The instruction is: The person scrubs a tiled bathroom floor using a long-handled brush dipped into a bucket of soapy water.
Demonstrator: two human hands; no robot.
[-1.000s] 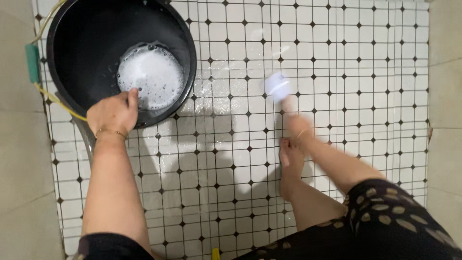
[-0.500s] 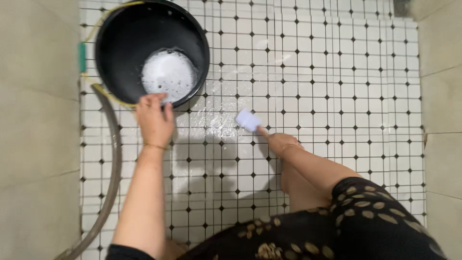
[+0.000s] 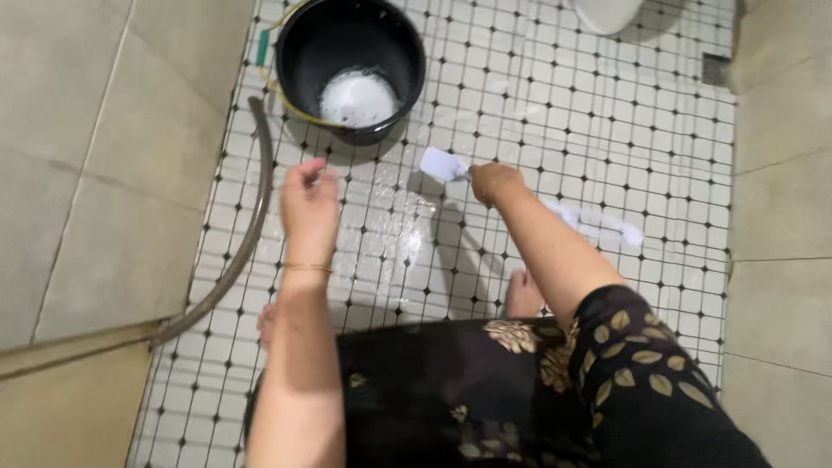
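The white scrub brush [image 3: 440, 163] is pressed to the tiled floor [image 3: 607, 121] just below the black bucket [image 3: 299, 43], its head sticking out past the right hand [image 3: 494, 180], whose fingers are clenched round the handle. Wet sheen and a streak of white suds [image 3: 598, 224] suggest that patch is scrubbed; the dry tiles toward the floor's near edge look untouched. The left hand [image 3: 309, 204] hovers released, holding nothing, near the grey hose [image 3: 251, 225]

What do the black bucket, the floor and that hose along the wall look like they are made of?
The bucket looks like smooth moulded plastic with a dull sheen. The floor looks like glazed ceramic tile: small white squares with dark corner dots, shining where wet. The hose seems rubber or soft plastic, since it bends in a curve; which one I cannot tell.
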